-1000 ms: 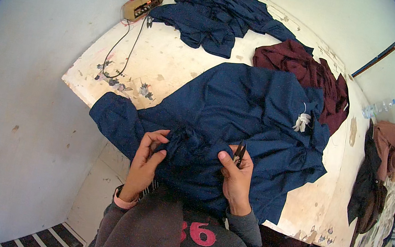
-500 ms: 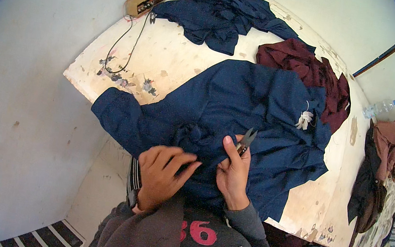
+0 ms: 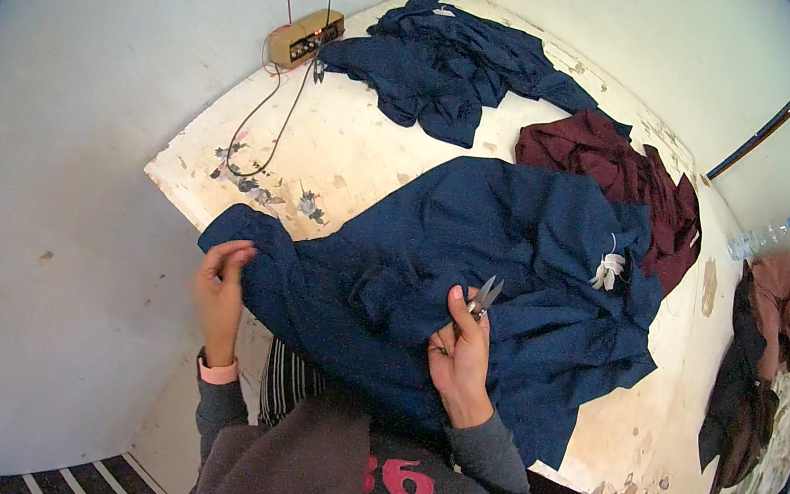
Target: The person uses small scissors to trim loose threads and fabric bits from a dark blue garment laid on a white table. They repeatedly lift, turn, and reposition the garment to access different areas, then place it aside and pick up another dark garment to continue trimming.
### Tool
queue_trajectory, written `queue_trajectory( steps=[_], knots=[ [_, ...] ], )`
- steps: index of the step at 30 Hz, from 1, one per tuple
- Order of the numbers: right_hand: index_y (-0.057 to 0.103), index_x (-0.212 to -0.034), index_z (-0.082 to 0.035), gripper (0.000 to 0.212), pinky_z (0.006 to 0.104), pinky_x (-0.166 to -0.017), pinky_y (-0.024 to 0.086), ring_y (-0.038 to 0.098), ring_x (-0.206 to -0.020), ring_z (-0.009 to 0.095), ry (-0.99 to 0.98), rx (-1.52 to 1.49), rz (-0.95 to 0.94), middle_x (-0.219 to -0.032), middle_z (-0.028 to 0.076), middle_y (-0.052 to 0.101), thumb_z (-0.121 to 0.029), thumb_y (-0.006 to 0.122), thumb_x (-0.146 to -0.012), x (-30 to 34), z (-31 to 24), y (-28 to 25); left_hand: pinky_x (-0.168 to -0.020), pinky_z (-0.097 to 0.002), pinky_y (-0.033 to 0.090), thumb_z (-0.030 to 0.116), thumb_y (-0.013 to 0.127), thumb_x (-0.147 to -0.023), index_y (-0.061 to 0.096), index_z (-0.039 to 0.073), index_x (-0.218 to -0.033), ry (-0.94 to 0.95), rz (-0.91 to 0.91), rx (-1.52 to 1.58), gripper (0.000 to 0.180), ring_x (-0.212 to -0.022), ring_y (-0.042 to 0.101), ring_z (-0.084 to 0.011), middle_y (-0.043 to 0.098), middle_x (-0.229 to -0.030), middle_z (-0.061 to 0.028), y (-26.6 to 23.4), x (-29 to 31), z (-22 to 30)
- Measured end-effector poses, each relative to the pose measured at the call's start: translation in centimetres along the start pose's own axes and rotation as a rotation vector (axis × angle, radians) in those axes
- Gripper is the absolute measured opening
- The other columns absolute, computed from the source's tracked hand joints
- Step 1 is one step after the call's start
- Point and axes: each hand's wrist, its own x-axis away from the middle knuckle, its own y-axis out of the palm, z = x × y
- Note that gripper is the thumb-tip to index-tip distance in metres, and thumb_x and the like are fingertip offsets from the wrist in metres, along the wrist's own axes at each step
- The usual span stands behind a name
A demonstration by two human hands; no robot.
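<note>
A navy blue garment (image 3: 419,220) lies spread over the near part of the table, one sleeve reaching left past the table edge. At that sleeve's end, my left hand (image 3: 220,298) has its fingers closed on the fabric; its thumb is partly hidden. In my right hand (image 3: 463,363) is a pair of thread snips (image 3: 483,298), held upright with the blades pointing away from me and slightly apart. This hand rests over the middle of the garment. A small bundle of white string or tape (image 3: 608,269) lies on the garment's right part.
Behind lie another navy garment (image 3: 460,69) and a maroon one (image 3: 617,172). A tan box with cables (image 3: 305,38) is by the left wall. A plastic bottle (image 3: 762,238) and brown and black cloths (image 3: 786,302) are at right. The worn white table (image 3: 196,153) has peeling patches.
My left hand has moved left from the garment's middle to its sleeve end and closed there. The bunched fabric in the middle lies flatter. My right hand still holds the snips.
</note>
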Motion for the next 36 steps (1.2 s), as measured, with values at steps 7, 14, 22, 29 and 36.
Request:
queue_trajectory(
  steps=[7,14,22,29,36],
  knots=[
    [0.055,-0.110,-0.017,0.022,0.0236,-0.045,0.024,0.035,-0.045,0.004,-0.036,0.079,0.021,-0.064,-0.009,0.047,-0.015,0.072,-0.097,0.0,1.1,-0.5,-0.063,-0.0274,0.050,0.018,0.067,-0.099,0.073,-0.001,-0.105,-0.349,-0.257,0.174,0.020,-0.070,0.064,-0.0140,0.073,-0.085,-0.0072,0.3,5.3,3.5],
    [0.072,-0.108,-0.008,0.027,0.0229,-0.057,0.036,0.048,-0.065,0.006,-0.619,0.605,-0.145,-0.084,-0.001,0.060,-0.005,0.083,-0.083,0.3,0.7,-1.7,-0.057,-0.0242,0.049,0.020,0.082,-0.089,0.072,-0.006,-0.104,-0.228,-0.443,0.037,0.032,-0.066,0.060,-0.0055,0.068,-0.074,-0.0037,5.8,7.5,7.1],
    [0.074,-0.108,-0.019,0.031,0.0310,-0.058,0.043,0.059,-0.068,0.013,-1.403,1.669,-0.410,-0.107,-0.003,0.068,-0.011,0.067,-0.078,1.5,-2.2,-2.9,-0.060,-0.0190,0.047,0.016,0.082,-0.090,0.071,-0.001,-0.100,-0.279,-0.327,0.505,0.022,-0.068,0.054,-0.0015,0.063,-0.080,0.0044,4.1,7.3,7.8],
    [0.072,-0.101,-0.020,0.021,0.0274,-0.062,0.039,0.053,-0.067,0.009,-1.560,1.782,-0.875,-0.105,-0.007,0.065,-0.020,0.065,-0.081,3.8,-2.4,-2.4,-0.068,-0.0233,0.045,0.013,0.077,-0.091,0.071,-0.002,-0.105,-0.096,-0.724,0.273,0.021,-0.075,0.057,-0.0090,0.064,-0.087,-0.0020,4.6,7.0,9.3],
    [0.074,-0.096,-0.019,0.016,0.0250,-0.058,0.035,0.048,-0.064,0.007,-1.739,1.675,-0.824,-0.098,-0.010,0.065,-0.020,0.070,-0.081,4.1,-2.3,-2.4,-0.078,-0.0289,0.044,0.013,0.070,-0.096,0.068,-0.003,-0.101,-0.078,-0.875,0.326,0.017,-0.086,0.057,-0.0147,0.061,-0.091,-0.0051,4.5,7.6,8.7]
  ],
)
